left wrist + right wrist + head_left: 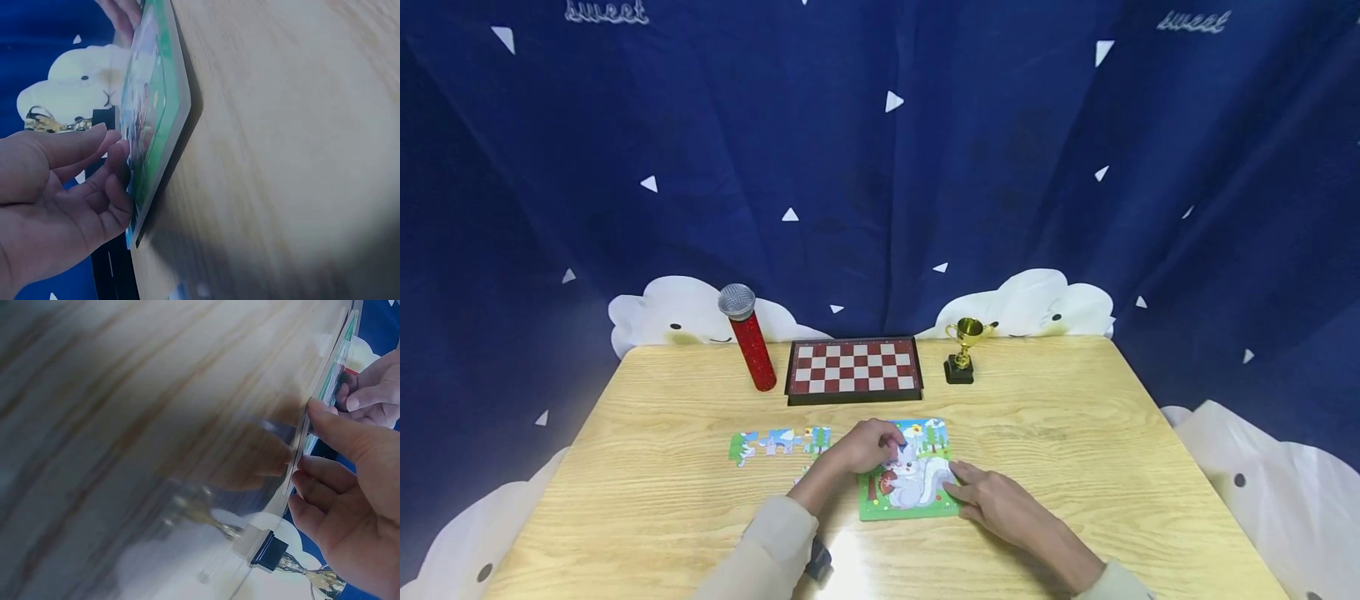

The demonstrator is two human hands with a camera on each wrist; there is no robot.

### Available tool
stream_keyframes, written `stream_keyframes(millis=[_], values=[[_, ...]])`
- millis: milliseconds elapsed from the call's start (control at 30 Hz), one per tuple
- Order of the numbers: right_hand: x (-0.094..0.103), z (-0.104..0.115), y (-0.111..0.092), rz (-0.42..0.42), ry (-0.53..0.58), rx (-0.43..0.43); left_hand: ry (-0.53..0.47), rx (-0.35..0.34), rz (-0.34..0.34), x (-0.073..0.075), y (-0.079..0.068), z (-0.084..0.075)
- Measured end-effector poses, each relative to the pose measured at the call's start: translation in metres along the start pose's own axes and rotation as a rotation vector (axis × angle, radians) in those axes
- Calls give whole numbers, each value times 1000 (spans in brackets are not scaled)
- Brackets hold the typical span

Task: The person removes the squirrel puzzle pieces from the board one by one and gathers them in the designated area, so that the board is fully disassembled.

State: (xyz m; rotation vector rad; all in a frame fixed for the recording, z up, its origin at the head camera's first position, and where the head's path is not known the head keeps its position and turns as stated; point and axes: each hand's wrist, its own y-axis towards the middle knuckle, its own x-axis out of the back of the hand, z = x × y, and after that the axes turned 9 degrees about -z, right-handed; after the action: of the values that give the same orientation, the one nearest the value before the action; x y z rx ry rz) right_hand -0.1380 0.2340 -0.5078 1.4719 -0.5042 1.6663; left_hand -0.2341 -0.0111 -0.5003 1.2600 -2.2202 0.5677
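Note:
A squirrel jigsaw puzzle point(917, 483) with a green border lies flat on the wooden table. Over its upper left part, my left hand point(872, 446) curls its fingers and seems to pinch a small puzzle piece point(902, 447), mostly hidden by the fingertips. In the left wrist view, the left hand point(69, 187) has its fingertips close against the puzzle face. My right hand point(996, 500) rests its relaxed fingers on the puzzle's right edge. In the right wrist view, the thumb and fingers of the right hand point(350, 481) touch that edge.
Loose puzzle pieces point(778, 442) lie left of the puzzle, some partly behind the left arm. Behind stand a red microphone point(752, 350) and a small gold trophy point(962, 350), with a checkered board point(853, 368) between them. A dark object point(818, 560) shows beside the left sleeve.

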Motion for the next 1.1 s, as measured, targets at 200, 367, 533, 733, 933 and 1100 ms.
stream_keyframes(millis=[200, 367, 533, 733, 933, 1100], values=[[0, 0, 1, -8, 5, 5, 6, -18, -2, -3, 0, 1], [0, 0, 1, -10, 4, 7, 22, -10, -9, -5, 1, 0], [1, 1, 1, -9, 0, 5, 38, -18, -27, -7, 1, -2], [1, 1, 1, -2, 1, -1, 1, 10, -35, -8, 1, -3], [1, 1, 0, -4, 2, -4, -67, 40, -36, -10, 0, -2], [0, 1, 0, -6, 2, -2, -96, 49, -43, -11, 0, -2]])
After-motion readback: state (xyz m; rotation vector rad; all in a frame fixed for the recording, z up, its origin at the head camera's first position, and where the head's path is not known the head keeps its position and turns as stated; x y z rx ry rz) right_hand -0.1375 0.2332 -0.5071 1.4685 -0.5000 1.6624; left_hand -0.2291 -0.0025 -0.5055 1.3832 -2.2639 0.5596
